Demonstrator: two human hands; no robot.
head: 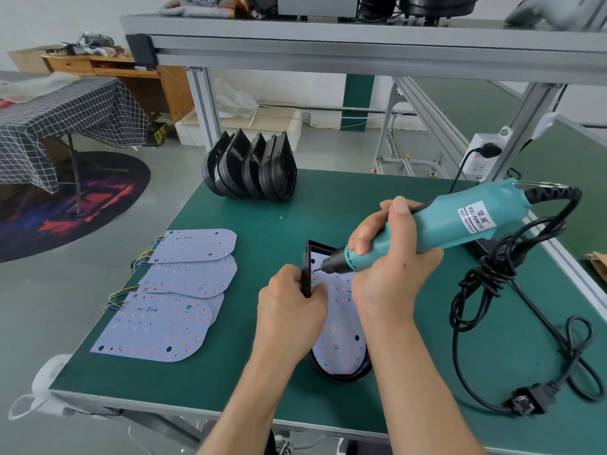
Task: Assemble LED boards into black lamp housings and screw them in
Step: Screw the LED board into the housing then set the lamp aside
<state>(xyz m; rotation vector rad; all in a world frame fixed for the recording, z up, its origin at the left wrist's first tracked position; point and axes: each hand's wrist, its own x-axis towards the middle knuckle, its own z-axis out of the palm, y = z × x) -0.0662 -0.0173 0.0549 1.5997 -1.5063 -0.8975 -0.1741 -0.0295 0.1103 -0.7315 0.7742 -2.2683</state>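
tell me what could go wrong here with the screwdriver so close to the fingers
The screwdriver tip meets the LED board right beside the left hand, which pinches the housing wall; a slip could jab the fingers or scratch the LEDs. The driver looks tilted, so the screw may go in crooked. The coiled cord could tug the right hand off line.

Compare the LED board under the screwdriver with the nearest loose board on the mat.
The board under the screwdriver sits inside a black housing; the nearest loose board lies bare on the mat. The seated one is partly hidden by both hands; the loose one is untouched, overlapping another board. Both are pale, round-ended, dotted with LEDs.
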